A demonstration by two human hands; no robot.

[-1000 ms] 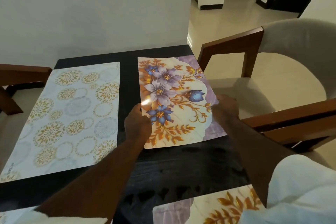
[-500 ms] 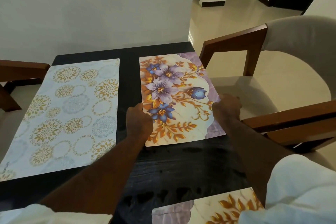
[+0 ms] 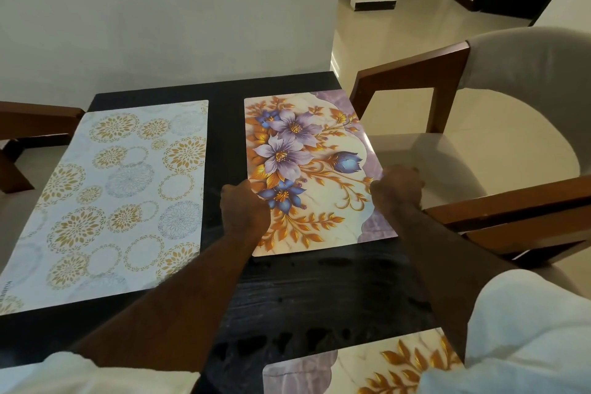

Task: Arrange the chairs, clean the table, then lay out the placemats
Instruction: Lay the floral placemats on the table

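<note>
Your left hand (image 3: 244, 211) and right hand (image 3: 398, 189) are gripping the floral mat (image 3: 307, 169) by its side edges, fingers curled round them. The mat, lifted a little a second ago, is now lying flat on the table (image 3: 224, 125) between and beyond your hands, with the circle mat (image 3: 112, 195) lying left of your left hand. This placing is looking nearly finished.

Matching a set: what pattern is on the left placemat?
The left placemat shows gold and grey floral circles on white, seen best in the head view.
</note>
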